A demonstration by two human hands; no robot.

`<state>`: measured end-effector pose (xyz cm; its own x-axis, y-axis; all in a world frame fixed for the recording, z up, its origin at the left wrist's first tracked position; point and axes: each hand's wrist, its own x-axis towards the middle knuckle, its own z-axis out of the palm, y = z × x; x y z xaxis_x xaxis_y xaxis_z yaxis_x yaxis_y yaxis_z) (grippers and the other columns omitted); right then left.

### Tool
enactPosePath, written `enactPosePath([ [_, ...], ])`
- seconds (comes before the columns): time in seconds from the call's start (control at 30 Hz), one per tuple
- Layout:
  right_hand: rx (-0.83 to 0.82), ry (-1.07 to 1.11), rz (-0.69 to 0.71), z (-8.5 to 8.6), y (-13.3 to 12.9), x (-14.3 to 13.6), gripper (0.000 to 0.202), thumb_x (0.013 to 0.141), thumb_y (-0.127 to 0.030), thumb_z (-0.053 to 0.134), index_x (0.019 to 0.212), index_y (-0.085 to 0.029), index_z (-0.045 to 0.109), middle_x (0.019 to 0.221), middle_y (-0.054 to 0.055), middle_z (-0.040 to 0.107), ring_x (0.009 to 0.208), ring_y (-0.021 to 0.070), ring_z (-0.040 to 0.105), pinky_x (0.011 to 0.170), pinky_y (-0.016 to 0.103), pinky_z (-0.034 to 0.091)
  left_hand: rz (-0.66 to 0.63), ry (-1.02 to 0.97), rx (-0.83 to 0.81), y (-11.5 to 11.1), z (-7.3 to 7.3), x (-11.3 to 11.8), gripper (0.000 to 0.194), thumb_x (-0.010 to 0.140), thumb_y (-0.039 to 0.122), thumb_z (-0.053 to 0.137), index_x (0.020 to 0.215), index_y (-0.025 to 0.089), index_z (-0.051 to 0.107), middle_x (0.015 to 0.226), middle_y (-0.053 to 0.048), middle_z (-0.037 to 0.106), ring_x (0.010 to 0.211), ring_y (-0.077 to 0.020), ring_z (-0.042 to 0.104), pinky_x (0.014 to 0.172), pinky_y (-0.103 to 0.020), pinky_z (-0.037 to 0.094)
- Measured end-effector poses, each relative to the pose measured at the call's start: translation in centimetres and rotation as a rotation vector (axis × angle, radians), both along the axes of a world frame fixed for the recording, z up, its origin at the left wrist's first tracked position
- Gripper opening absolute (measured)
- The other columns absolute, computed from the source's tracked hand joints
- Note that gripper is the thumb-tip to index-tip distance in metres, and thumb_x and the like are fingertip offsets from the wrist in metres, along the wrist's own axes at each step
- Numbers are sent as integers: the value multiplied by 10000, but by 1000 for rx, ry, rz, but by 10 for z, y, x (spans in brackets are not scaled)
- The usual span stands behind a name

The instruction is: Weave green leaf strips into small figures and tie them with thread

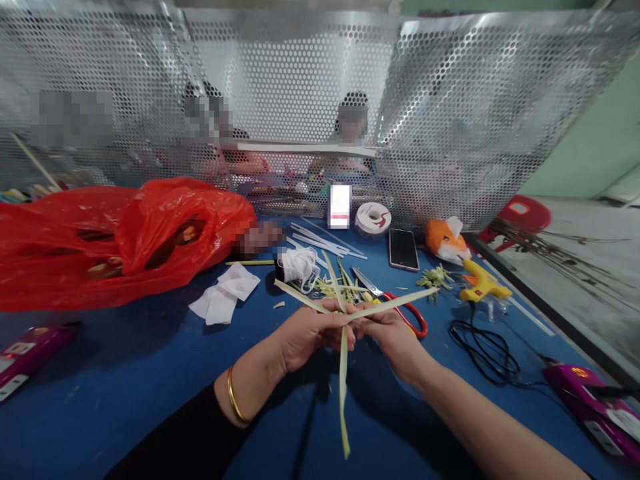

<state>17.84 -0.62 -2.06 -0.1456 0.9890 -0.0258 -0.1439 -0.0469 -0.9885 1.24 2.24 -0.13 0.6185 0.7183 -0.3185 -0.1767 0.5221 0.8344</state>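
Note:
Pale green leaf strips cross at a centre between my hands, their ends spreading left, right, up and down. My left hand is closed on them, the thumb pressing at the crossing. From the right, my right hand pinches the same strips close to that centre; its fingertips are partly hidden. Just beyond my right hand lie scissors with red handles, blades pointing away to the left. Green leaf scraps and a bundle of white cord are behind the strips.
On the blue table lie a red plastic bag, white tissues, a ribbon roll, a phone, a tissue pack, a yellow glue gun and purple power strips. A perforated metal screen stands behind; people sit beyond it.

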Motion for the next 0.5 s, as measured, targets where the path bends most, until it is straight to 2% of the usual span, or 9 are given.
enactPosePath([
  [0.1, -53, 58, 84, -1, 0, 1, 205, 733, -337, 703, 624, -174, 643, 597, 2, 602, 606, 146, 528, 633, 285, 396, -35, 10, 82, -1, 4, -1, 193, 684, 273, 751, 802, 149, 662, 611, -26, 664, 556, -133, 621, 587, -248, 467],
  [0.2, -109, 129, 144, 1, -1, 1, 227, 742, -352, 705, 635, -173, 615, 590, 6, 608, 585, 144, 526, 618, 283, 386, -12, -26, 89, -4, 4, 2, 220, 701, 340, 753, 726, 140, 664, 564, -22, 630, 541, -119, 588, 569, -234, 440],
  [0.3, -114, 166, 119, 5, -3, 2, 224, 733, -337, 719, 633, -176, 601, 593, 3, 590, 591, 145, 508, 630, 292, 395, 58, -100, 34, -5, 2, 7, 263, 700, 354, 761, 648, 124, 646, 522, -15, 584, 521, -98, 549, 539, -211, 407],
  [0.4, -86, 155, 84, 7, -4, 1, 237, 729, -337, 721, 614, -178, 589, 586, -5, 559, 588, 142, 481, 627, 293, 390, 69, -149, -45, -5, -1, 9, 234, 674, 304, 783, 650, 115, 648, 563, -14, 590, 514, -86, 528, 527, -209, 398],
  [0.5, -74, 135, 51, 7, -5, -1, 255, 721, -352, 723, 601, -180, 579, 598, -1, 566, 606, 147, 490, 643, 295, 388, 90, -176, -57, -5, -5, 9, 241, 705, 305, 757, 620, 114, 637, 571, -17, 581, 521, -84, 511, 533, -213, 395],
])
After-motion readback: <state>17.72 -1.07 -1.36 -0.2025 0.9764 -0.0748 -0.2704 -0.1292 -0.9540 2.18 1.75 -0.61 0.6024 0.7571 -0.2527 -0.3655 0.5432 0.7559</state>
